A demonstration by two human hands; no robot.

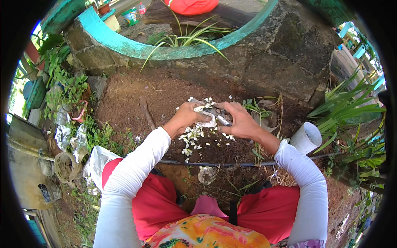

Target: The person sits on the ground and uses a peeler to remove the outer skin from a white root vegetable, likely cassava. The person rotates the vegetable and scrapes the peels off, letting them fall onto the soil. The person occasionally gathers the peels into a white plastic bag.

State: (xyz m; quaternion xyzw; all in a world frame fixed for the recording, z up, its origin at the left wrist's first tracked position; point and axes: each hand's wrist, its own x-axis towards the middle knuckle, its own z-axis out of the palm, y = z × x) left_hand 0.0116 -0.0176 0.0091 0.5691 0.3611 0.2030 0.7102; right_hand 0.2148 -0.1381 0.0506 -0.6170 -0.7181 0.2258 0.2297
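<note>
Both hands meet over the soil point(173, 148) in front of me. My left hand point(187, 117) grips a whitish, chalky piece point(207, 121) whose kind I cannot tell. My right hand point(237, 119) is closed around a grey metal hand tool point(224, 119) that touches this piece; its exact kind is partly hidden by my fingers. Small white and pale yellow fragments point(192, 138) lie scattered on the soil beneath and around both hands, and some cling about the held piece.
A dark hose point(248, 164) crosses the ground near my knees. At the right stands a tilted white plastic container point(305, 138) beside long-leaved plants point(350, 108). Ahead rises a stone wall with a turquoise rim point(173, 53). A stick point(147, 113) and a white plastic bag point(100, 161) lie to the left.
</note>
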